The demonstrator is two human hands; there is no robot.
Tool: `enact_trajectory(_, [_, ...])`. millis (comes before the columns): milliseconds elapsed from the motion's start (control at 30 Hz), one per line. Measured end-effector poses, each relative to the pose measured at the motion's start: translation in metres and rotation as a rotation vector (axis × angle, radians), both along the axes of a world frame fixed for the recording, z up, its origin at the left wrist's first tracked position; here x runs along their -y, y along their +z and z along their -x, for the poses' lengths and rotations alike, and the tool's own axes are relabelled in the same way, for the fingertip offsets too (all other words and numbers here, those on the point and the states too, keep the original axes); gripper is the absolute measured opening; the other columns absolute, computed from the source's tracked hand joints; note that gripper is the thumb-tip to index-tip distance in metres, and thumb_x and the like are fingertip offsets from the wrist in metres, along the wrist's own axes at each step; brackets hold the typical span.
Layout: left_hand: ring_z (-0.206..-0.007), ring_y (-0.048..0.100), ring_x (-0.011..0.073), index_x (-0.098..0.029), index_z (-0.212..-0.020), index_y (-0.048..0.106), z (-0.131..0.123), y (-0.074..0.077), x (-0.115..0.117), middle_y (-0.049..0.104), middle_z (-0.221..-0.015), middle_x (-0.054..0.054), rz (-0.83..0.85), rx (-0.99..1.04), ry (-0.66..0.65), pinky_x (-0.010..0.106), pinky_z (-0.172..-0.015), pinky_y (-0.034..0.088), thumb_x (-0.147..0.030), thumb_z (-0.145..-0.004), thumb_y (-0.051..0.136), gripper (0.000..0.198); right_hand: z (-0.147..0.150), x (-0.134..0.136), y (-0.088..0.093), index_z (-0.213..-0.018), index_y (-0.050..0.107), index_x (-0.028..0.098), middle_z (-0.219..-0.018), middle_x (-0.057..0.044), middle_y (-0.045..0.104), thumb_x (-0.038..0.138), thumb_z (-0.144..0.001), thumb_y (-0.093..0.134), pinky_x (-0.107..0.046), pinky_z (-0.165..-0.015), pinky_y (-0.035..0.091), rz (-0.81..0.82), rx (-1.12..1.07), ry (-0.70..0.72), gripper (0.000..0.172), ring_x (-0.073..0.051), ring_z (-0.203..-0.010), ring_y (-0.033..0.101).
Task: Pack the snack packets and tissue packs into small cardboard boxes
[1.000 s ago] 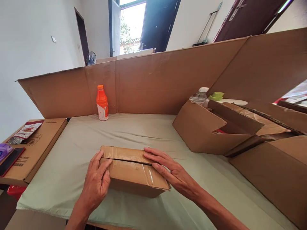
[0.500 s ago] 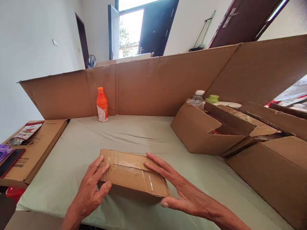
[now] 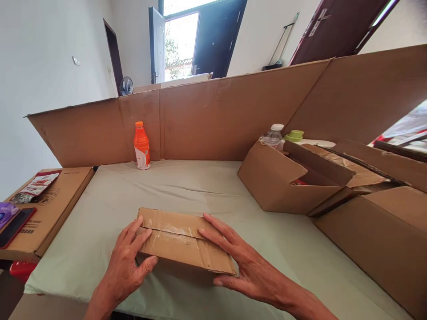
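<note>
A small closed cardboard box point(image 3: 176, 242) lies on the pale green cloth near its front, its top flaps meeting along a middle seam with scuffed tape marks. My left hand point(image 3: 131, 255) clasps the box's left end, fingertips on the top and thumb by the front face. At the right end, my right hand point(image 3: 238, 255) has fingers stretched over the top and its thumb low by the front corner. Both hands grip the box between them. The fingers' undersides are hidden.
An orange bottle point(image 3: 142, 146) stands at the back against a cardboard screen point(image 3: 207, 120). Open cardboard boxes point(image 3: 290, 182) sit on the right, with a clear plastic bottle point(image 3: 274, 135) behind them. At left, a flat carton point(image 3: 63, 209) bears a phone point(image 3: 16, 226) and packets.
My right thumb has shifted left along the box's front, and the right fingers have slid slightly left over its top. The left hand and the box have hardly moved.
</note>
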State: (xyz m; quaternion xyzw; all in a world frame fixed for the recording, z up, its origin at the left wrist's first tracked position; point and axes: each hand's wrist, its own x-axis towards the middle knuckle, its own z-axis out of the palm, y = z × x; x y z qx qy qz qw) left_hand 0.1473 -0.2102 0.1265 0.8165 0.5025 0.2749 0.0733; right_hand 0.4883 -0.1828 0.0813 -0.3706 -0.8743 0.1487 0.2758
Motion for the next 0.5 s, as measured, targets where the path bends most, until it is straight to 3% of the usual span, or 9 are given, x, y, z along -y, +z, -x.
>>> enact_trajectory(167, [-0.144, 0.046, 0.0359, -0.022, -0.132, 0.064, -0.003, 0.004, -0.006, 0.049, -0.157, 0.015, 0.004, -0.056, 0.018, 0.061, -0.111, 0.048, -0.03, -0.091, 0.063, 0.041, 0.0, -0.008, 0.006, -0.154, 0.048, 0.031, -0.166, -0.016, 0.032, 0.063, -0.085, 0.07, -0.053, -0.112, 0.046, -0.011, 0.029, -0.024, 0.079, -0.036, -0.148, 0.04])
enact_trajectory(333, [-0.146, 0.041, 0.0407, -0.021, -0.125, 0.063, -0.015, 0.018, 0.0, 0.055, -0.151, 0.016, -0.1, -0.16, 0.018, 0.069, -0.112, 0.042, -0.023, -0.088, 0.063, 0.037, 0.001, -0.008, 0.004, -0.154, 0.048, 0.028, -0.167, -0.018, 0.03, 0.062, -0.087, 0.069, -0.053, -0.113, 0.045, -0.022, -0.006, -0.013, 0.078, -0.036, -0.149, 0.038])
enact_trajectory(500, [-0.141, 0.05, 0.0356, -0.019, -0.121, 0.059, -0.034, 0.029, 0.003, 0.059, -0.146, 0.015, -0.128, -0.191, -0.107, 0.063, -0.115, 0.043, -0.015, -0.085, 0.06, 0.036, 0.003, -0.005, -0.004, -0.156, 0.043, 0.029, -0.167, -0.017, 0.027, 0.057, -0.089, 0.068, -0.053, -0.114, 0.044, -0.068, -0.042, -0.003, 0.076, -0.035, -0.15, 0.036])
